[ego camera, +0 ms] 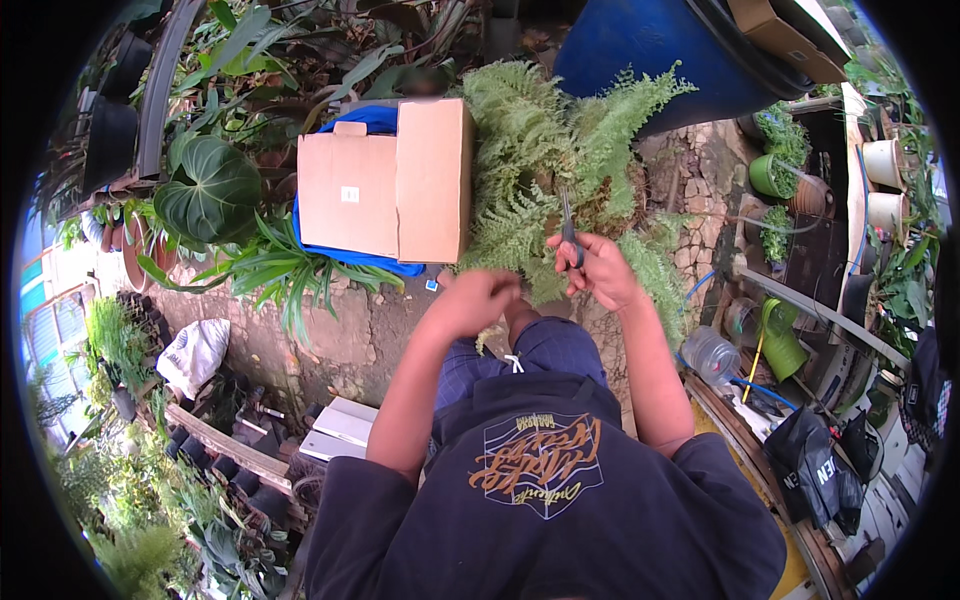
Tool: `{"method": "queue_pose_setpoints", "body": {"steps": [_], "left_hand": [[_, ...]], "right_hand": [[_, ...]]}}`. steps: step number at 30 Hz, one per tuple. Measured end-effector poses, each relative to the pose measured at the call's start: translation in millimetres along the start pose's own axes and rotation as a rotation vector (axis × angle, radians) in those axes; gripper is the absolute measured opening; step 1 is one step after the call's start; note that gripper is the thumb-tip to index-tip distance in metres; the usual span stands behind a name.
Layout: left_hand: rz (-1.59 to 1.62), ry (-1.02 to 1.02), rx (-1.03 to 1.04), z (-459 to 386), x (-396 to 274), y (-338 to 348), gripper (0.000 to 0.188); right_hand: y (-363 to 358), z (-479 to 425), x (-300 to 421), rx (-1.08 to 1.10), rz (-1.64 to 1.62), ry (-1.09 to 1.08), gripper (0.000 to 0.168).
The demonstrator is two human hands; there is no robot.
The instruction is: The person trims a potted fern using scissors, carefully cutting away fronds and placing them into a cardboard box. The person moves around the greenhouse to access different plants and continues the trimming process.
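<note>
My right hand (600,271) is shut on a pair of scissors (568,225) with dark handles. Their blades point away from me, into the green fronds of a large fern (517,135). To the left, my left hand (480,300) hovers over my lap with its fingers curled, near the fern's front edge. A small pale frond piece (489,339) shows just below that hand; whether the fingers hold it is unclear. Brown, dry growth (636,187) shows at the fern's right side.
A cardboard box (349,199) sits on blue material (360,264) left of the fern. Behind the fern stands a big blue barrel (637,60). The ground (330,352) is cracked. At right are a clear plastic bottle (711,355), a green pot (784,349) and black bags (814,465).
</note>
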State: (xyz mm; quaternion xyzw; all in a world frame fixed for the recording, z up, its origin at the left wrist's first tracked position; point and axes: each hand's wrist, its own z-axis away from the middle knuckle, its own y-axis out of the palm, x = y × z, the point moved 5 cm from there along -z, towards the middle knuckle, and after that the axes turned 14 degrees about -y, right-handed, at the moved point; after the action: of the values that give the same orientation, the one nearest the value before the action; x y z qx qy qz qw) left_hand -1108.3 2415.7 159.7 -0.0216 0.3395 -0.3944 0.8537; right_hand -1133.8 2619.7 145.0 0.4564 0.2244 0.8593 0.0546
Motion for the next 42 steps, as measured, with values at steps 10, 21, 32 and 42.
{"method": "queue_pose_setpoints", "body": {"steps": [10,21,32,42], "left_hand": [[0.167,-0.108,-0.598,-120,-63,-36,0.038],[0.507,0.025,-0.622,-137,-39,-16,0.025],[0.570,0.086,-0.471,-135,-29,-6,0.023],[0.513,0.077,-0.488,-134,-30,-3,0.039]], "right_hand": [[11,-10,10,-0.086,-0.048,-0.038,0.037],[25,-45,-9,0.007,-0.691,0.158,0.050],[25,-69,-24,0.138,-1.242,0.079,0.051],[27,-77,-24,0.143,-1.288,0.098,0.051]]}}
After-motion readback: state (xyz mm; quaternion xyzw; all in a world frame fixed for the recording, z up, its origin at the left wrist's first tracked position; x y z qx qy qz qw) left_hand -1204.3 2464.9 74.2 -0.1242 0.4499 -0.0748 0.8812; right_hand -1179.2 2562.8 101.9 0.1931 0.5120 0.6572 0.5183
